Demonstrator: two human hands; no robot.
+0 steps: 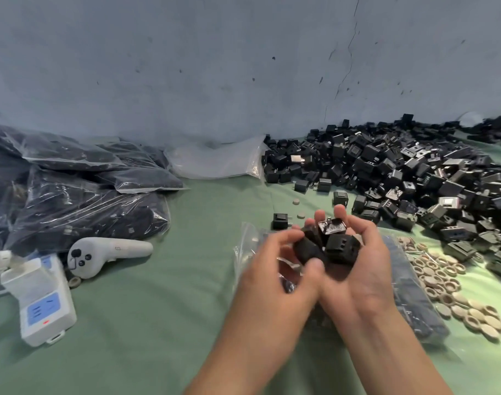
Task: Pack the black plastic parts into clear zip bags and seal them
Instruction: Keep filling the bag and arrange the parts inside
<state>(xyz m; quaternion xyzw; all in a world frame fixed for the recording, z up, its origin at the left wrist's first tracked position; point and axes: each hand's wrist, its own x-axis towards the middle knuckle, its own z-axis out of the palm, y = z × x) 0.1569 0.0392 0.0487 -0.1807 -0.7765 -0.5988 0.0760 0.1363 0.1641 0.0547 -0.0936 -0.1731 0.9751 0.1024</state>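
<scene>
Green cloth covers the table (158, 309), which stands against a grey-blue wall (215, 67). A big pile (414, 172) of loose parts lies at the right, filled bags (72, 195) lie at the left, and beige caps (449, 283) are spread near the right edge.

The risk now is that some parts drop beside the bag. The handful is heaped and loose, and the clear zip bag (250, 238) lies flat under the hands. Its mouth is hidden, so it is possibly not held open. If parts fall, they can mix with the caps or roll back to the pile. A sharp metal pin could probably also tear the thin plastic.

Both hands are together above the bag. The right hand (357, 269) is cupped, palm up, with fingers curled round several black parts (340, 246). The left hand (275, 260) closes from the side, its thumb and bent fingers gripping one part of the same handful.
</scene>
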